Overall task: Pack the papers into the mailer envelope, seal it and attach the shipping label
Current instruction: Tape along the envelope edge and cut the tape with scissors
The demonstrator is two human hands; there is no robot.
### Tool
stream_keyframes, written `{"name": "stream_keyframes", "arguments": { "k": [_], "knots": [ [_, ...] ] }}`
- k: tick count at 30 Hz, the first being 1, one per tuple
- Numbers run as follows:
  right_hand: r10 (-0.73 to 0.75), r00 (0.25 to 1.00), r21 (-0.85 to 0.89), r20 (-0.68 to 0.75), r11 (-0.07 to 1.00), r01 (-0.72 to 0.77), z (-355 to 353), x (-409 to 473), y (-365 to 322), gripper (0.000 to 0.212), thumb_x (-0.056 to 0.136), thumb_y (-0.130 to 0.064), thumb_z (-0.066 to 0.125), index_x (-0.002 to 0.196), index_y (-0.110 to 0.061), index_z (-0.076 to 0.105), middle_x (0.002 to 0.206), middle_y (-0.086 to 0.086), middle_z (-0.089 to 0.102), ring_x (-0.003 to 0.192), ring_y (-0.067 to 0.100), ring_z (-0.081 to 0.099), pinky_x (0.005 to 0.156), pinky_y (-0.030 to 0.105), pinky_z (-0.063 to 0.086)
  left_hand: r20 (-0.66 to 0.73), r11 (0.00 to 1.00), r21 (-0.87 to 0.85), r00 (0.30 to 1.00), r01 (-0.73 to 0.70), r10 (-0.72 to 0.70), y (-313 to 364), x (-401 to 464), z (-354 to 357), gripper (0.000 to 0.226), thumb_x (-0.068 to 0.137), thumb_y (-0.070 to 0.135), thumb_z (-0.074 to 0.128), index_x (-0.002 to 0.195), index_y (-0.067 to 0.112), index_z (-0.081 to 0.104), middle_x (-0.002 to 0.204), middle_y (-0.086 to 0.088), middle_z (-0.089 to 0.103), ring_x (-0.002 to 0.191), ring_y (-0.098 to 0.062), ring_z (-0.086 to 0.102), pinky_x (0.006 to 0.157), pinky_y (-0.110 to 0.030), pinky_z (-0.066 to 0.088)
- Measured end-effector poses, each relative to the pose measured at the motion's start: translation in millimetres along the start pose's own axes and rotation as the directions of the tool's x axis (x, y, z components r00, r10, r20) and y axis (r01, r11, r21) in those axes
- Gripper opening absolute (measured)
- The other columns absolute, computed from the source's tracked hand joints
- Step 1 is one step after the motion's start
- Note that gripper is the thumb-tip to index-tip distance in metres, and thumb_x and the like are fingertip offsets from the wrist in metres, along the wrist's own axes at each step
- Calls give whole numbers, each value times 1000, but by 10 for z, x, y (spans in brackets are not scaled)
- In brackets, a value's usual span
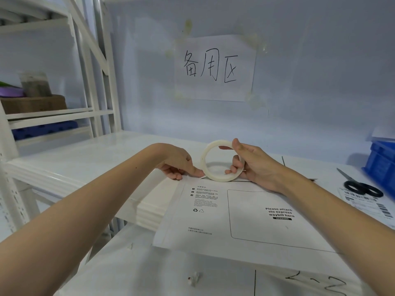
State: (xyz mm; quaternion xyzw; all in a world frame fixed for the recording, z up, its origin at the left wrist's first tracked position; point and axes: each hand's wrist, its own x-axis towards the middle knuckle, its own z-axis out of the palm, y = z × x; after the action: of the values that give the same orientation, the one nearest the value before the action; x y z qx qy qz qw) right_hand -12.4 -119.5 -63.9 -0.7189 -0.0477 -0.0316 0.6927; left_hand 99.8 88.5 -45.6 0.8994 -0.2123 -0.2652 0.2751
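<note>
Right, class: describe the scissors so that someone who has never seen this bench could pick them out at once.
Start at the blue plastic crate on the right end of the white bench. Just in front of it the scissors lie flat, their handles resting on the far end of the barcoded shipping label. They are the only black-handled thing there, with two round loops and closed blades pointing away towards the wall.

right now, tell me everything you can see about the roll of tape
The roll of tape is a thin, pale, off-white ring with a wide open centre, looking like translucent or paper tape. It stands on edge at the far edge of the mailer envelope. The right hand holds it, thumb over the top and fingers through the hole. The left hand presses its fingertips down at the roll's lower left, where a short free end seems to meet the envelope.
</note>
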Motion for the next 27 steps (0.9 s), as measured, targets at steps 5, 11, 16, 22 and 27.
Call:
{"name": "stream_keyframes", "arguments": {
  "k": [5, 11, 16, 22, 27],
  "knots": [
    [-8, 1000, 16, -15, 1000, 8, 46, -16, -18, 49, 94, -47, 52, 118, -7, 65, 57, 1, 31, 52, 18, 42, 93, 43, 55, -14, 998, 67, 1000, 9, -8, 23, 19, 20, 48, 75, 44, 83, 93, 15, 50, 70, 1, 52, 52, -11, 50, 49, -17, 47],
    [-28, 999, -49, -42, 998, 25, 91, -9, -39, 45, 94, -48, 53, 113, -11, 69, 56, -2, 30, 51, 15, 40, 87, 38, 57, -35, 990, 138, 999, 19, -14, 35, 56, 36, 52, 75, 47, 82, 96, 14, 49, 69, 0, 51, 51, -13, 50, 52, -20, 48],
    [-86, 995, -119, -51, 990, 80, 111, -31, -69, 33, 93, -47, 55, 97, -18, 71, 58, -2, 31, 51, 15, 38, 73, 31, 53, -24, 988, 151, 999, 42, -39, 60, 47, 36, 54, 74, 49, 82, 99, 12, 51, 71, -1, 50, 53, -13, 49, 54, -21, 47],
    [-133, 987, -208, -87, 972, 113, 54, -74, -163, 29, 94, -42, 58, 73, -25, 68, 58, -3, 30, 52, 16, 33, 59, 26, 42, -12, 987, 147, 998, 68, -68, 93, 45, 38, 46, 79, 43, 80, 98, 11, 53, 69, -2, 49, 50, -13, 48, 48, -20, 47],
    [-87, 981, -181, -174, 982, 55, -37, -69, -248, 33, 93, -44, 60, 83, -12, 58, 53, -3, 29, 49, 16, 30, 55, 29, 37, -3, 986, 143, 996, 90, -91, 121, 40, 39, 43, 81, 38, 80, 98, 11, 51, 69, -2, 45, 47, -13, 47, 47, -21, 46]
  ]
}}
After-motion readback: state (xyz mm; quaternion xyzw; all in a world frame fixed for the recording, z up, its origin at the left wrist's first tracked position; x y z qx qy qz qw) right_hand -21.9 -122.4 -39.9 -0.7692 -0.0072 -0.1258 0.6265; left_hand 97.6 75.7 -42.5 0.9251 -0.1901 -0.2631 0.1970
